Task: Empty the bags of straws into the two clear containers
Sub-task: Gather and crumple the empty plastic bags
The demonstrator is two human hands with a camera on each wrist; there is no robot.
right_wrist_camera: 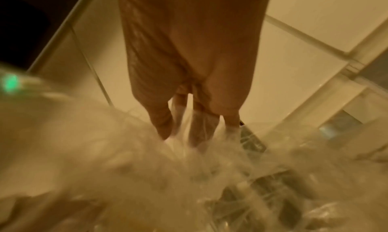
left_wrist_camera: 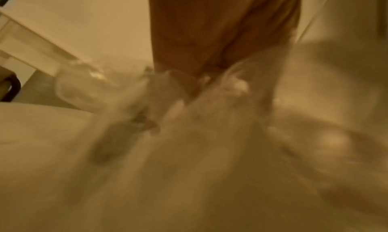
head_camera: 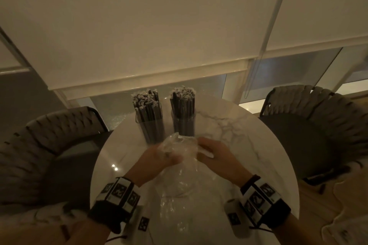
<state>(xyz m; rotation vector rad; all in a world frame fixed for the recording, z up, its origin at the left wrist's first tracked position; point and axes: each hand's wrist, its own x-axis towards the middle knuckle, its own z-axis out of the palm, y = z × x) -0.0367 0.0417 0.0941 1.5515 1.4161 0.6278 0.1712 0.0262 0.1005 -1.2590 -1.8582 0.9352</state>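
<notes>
two straw-filled containers (head_camera: pixel 166 117) ahead blocking reach, bare table (head_camera: pixel 235 131) open at right

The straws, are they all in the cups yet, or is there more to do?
Nearly done, it seems. Both clear containers, left and right, stand packed with dark straws. The left hand and right hand grip a crumpled clear bag that looks empty. Likely only the bag needs putting away.

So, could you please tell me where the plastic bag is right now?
In the head view, the bag is held between the left hand and right hand, above the table, just in front of the two containers.
</notes>
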